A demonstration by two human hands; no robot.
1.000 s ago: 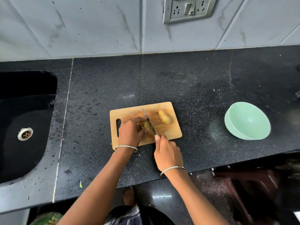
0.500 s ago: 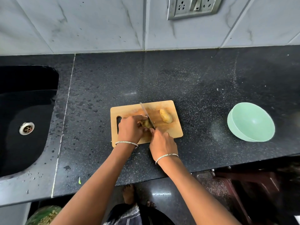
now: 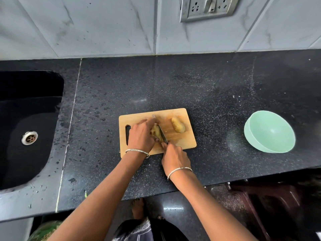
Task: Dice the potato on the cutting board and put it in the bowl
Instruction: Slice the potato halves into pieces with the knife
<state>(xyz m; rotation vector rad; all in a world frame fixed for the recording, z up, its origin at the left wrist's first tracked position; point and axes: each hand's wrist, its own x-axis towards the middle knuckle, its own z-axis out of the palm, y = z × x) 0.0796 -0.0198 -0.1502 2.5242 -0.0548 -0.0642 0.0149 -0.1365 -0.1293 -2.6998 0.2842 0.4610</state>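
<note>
Our right grip [image 3: 174, 159] clasps the knife [image 3: 162, 134] by its handle; our left grip [image 3: 141, 134] pinches a potato half [image 3: 156, 131] on the cutting board [image 3: 180, 141]. It is probably firm and slippery, so we hold its sides, away from the blade. Since a moment ago the knife has slid slightly toward us. The bowl [image 3: 271, 133] stands well apart.

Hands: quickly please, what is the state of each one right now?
The left hand is closed, holding a potato piece down on the cutting board.
The right hand is closed, gripping the knife.
</note>
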